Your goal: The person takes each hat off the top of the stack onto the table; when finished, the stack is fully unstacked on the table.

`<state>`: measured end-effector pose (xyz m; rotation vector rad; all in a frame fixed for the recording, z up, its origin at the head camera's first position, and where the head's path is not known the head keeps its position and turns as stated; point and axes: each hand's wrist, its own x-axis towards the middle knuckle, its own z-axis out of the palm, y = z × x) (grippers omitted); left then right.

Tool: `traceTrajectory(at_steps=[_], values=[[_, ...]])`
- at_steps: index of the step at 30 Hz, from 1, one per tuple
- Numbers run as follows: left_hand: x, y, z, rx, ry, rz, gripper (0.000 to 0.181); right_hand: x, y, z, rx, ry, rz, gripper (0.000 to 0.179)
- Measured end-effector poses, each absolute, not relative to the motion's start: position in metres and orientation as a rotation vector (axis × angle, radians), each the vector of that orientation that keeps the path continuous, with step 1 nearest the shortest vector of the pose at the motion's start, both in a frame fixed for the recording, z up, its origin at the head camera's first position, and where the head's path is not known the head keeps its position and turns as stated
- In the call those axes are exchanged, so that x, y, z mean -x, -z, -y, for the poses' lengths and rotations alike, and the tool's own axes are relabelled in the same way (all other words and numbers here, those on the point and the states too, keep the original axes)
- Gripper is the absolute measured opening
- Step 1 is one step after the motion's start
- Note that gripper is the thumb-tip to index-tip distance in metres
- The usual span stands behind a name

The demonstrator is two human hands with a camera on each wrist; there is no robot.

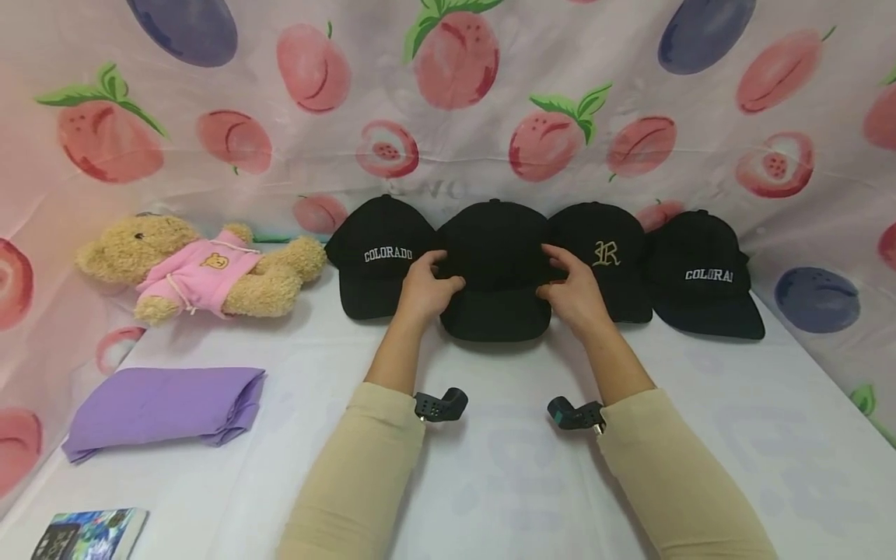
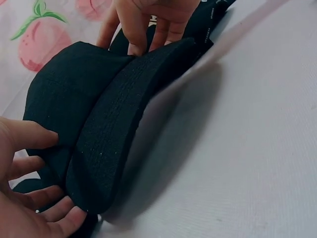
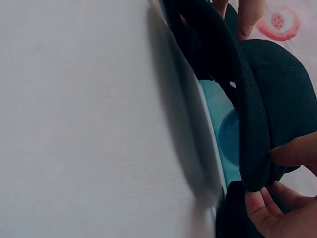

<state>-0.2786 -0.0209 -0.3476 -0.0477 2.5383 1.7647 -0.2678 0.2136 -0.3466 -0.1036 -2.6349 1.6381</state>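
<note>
A plain black cap [image 1: 495, 257] faces forward in the middle of the row, in front of parts of its neighbours. My left hand [image 1: 428, 289] grips its left side and my right hand [image 1: 575, 294] its right side, near where brim and crown meet. In the left wrist view the thumb presses the crown while the other fingers lie at the brim's edge. A gap shows beneath the brim [image 3: 252, 129] in the right wrist view. To the left sits a COLORADO cap [image 1: 385, 284]; to the right, a cap with a gold R [image 1: 623, 288].
Another COLORADO cap [image 1: 707, 303] ends the row at right. A teddy bear [image 1: 252, 292] in pink lies at the left, with a folded purple cloth [image 1: 164, 408] and a book [image 1: 105, 529] nearer. A fruit-print curtain [image 1: 462, 155] hangs behind the white table [image 1: 490, 498].
</note>
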Motion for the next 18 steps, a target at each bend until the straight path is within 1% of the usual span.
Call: traceTrajectory(at_steps=[18], values=[[0.293, 0.356, 0.012, 0.022, -1.794, -2.466, 0.059, 0.279, 0.358, -0.221, 0.129, -1.584, 2.687, 0.083]])
